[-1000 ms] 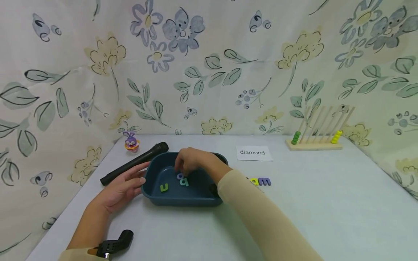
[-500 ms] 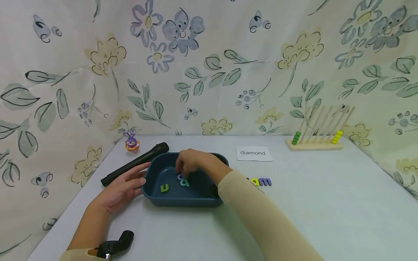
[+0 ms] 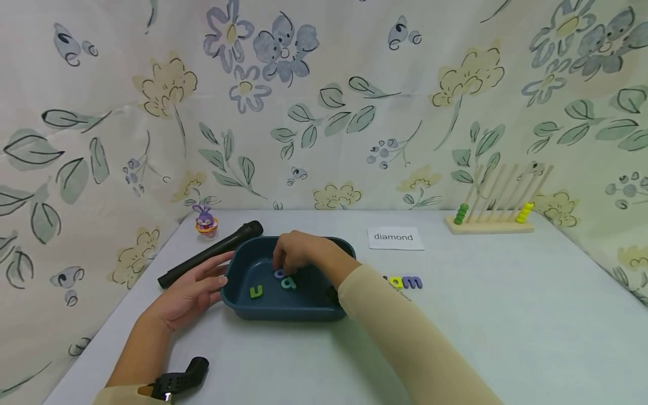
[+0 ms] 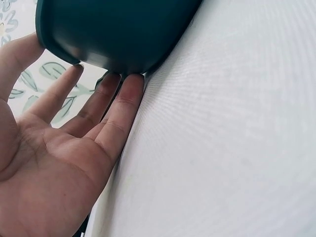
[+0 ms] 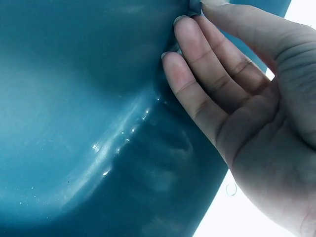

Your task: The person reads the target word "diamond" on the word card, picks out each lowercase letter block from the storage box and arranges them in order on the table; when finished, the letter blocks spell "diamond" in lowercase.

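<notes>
A dark blue plastic basin [image 3: 283,313] stands on the table. My left hand [image 3: 189,295] touches its left side, thumb at the rim; the left wrist view shows fairly straight fingers [image 4: 123,106] against the outer wall. Inside the basin, my right hand [image 3: 298,250] reaches down with bent fingers. In the right wrist view, its thumb and forefinger pinch a small blue-grey piece [image 5: 196,6], mostly cut off by the frame. Near those fingertips lie a purple letter [image 3: 279,274] and a teal letter [image 3: 288,283]. A green letter u [image 3: 256,291] lies further left.
Behind my left hand lies a black microphone [image 3: 212,253], near a purple rabbit toy [image 3: 205,220]. A card reading "diamond" [image 3: 396,238] lies at the back. Right of the basin are a yellow letter [image 3: 396,282] and purple m [image 3: 412,282]. A wooden bead rack [image 3: 488,226] stands back right.
Both hands and the basin stay nearly still. The teal letter has turned slightly beside my right fingertips; the whole view has drifted a little.
</notes>
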### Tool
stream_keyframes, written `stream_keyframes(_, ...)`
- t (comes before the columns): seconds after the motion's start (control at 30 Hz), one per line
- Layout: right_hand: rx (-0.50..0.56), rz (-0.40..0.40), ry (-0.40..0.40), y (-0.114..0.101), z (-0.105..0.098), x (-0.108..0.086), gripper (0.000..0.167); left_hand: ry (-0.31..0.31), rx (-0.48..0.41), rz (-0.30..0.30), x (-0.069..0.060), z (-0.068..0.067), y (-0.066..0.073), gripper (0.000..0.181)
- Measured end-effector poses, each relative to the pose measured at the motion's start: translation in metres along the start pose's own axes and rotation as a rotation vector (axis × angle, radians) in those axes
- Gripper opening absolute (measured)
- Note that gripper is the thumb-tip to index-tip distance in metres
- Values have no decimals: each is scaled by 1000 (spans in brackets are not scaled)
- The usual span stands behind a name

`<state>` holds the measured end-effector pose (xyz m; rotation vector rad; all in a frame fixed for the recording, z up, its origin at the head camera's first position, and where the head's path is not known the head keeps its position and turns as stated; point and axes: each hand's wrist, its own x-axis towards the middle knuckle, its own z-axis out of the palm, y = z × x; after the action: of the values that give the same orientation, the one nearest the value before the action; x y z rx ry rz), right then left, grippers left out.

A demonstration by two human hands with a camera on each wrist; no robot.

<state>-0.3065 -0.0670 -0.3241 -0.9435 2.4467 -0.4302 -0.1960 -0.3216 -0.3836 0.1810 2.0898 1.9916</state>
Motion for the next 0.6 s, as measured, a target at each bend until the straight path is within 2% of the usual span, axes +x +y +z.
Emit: stream_keyframes(0.6, -113, 1, 14, -3, 3, 0, 19, -2, -1, 3, -1, 2, 2, 64)
